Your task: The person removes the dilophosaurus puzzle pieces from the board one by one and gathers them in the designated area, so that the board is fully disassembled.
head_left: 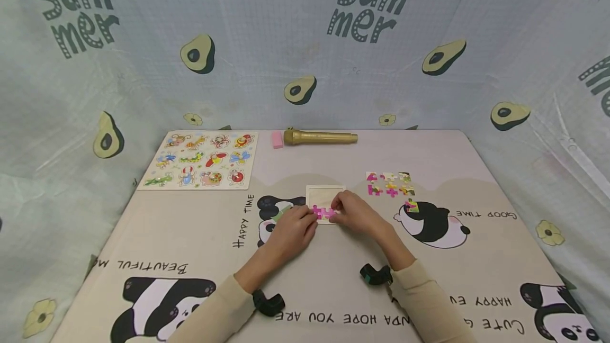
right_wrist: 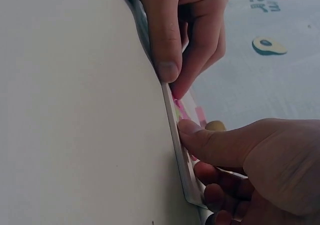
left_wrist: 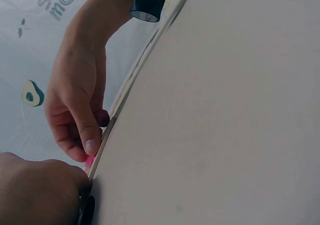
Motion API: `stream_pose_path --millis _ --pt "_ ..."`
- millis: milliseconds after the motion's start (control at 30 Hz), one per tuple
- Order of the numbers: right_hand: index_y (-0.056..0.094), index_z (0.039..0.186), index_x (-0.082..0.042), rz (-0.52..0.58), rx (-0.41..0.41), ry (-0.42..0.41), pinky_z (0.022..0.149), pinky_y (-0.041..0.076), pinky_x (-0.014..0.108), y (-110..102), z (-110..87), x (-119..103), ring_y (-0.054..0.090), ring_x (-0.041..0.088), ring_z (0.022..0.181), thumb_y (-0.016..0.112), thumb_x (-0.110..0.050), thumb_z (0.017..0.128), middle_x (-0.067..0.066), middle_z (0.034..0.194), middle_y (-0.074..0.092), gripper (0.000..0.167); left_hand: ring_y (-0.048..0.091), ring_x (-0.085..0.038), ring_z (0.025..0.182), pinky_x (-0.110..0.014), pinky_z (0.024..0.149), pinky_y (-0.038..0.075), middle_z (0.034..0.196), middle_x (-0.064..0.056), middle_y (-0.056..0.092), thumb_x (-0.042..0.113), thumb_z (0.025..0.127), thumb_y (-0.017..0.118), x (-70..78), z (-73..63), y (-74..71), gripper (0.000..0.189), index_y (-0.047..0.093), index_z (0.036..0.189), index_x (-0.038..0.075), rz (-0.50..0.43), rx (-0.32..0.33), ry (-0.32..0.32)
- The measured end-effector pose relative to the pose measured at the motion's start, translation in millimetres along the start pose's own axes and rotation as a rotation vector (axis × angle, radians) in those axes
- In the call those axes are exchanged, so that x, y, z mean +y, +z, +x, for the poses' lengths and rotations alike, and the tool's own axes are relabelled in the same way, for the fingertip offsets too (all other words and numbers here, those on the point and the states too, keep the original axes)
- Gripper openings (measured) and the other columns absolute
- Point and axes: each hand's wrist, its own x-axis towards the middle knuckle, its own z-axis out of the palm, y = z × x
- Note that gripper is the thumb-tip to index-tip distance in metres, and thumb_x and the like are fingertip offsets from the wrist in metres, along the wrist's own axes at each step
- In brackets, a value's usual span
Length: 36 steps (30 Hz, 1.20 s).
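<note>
A small square wooden puzzle tray point(head_left: 325, 187) lies on the table with pink jigsaw pieces point(head_left: 321, 213) along its near side. My left hand point(head_left: 293, 229) holds the tray's near left corner, thumb at the edge and a fingertip by the pink pieces. From the right, my right hand point(head_left: 359, 215) pinches a pink piece at the tray's near right part, its thumb and index finger bent around it. In the right wrist view, the thumb of the right hand point(right_wrist: 250, 160) lies over the rim, other fingers curled. The fingers partly hide the pieces.
Loose jigsaw pieces point(head_left: 391, 184) lie right of the tray, with a single piece point(head_left: 412, 206) nearer. An insect picture board point(head_left: 195, 162) sits at the back left. A pink block point(head_left: 277, 140) and a gold microphone point(head_left: 321, 137) lie along the back edge.
</note>
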Motion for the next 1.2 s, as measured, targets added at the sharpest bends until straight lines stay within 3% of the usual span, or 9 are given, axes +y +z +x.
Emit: stream_pose_path --millis 267,533,933,1200 --pt "0.063 0.101 -0.007 0.046 0.005 -0.026 0.073 0.048 0.027 -0.2 0.9 0.7 0.054 0.013 0.08 0.077 -0.016 0.088 0.003 0.088 0.063 0.021 0.066 -0.019 0.092 -0.034 0.086 0.055 0.097 -0.003 0.069 0.015 0.09 0.072 -0.2 0.1 0.6 0.015 0.078 0.101 0.006 0.003 -0.015 -0.02" --pt "0.067 0.11 -0.002 0.033 -0.013 -0.048 0.077 0.05 0.027 -0.9 0.3 -1.1 0.056 0.013 0.083 0.075 -0.015 0.09 0.004 0.091 0.064 0.025 0.067 -0.022 0.095 -0.035 0.088 0.056 0.098 -0.005 0.071 0.015 0.09 0.073 0.0 -0.4 -0.2 0.016 0.077 0.101 0.004 -0.015 -0.023 -0.036" --pt "0.063 0.101 -0.009 0.062 0.016 -0.091 0.072 0.048 0.025 -1.8 -0.3 -0.8 0.055 0.012 0.079 0.07 -0.014 0.093 0.002 0.087 0.063 0.011 0.067 -0.019 0.095 -0.034 0.089 0.056 0.098 -0.004 0.071 0.016 0.091 0.071 -0.3 -0.4 -1.2 0.015 0.077 0.101 0.006 -0.008 -0.043 -0.043" --pt "0.068 0.106 -0.009 0.048 0.038 -0.067 0.073 0.048 0.027 -8.7 -1.1 2.7 0.055 0.014 0.081 0.065 -0.016 0.097 0.003 0.09 0.065 0.012 0.067 -0.018 0.093 -0.033 0.086 0.056 0.097 -0.003 0.07 0.017 0.092 0.071 -0.9 0.1 -0.4 0.015 0.077 0.101 0.007 -0.007 -0.036 -0.039"
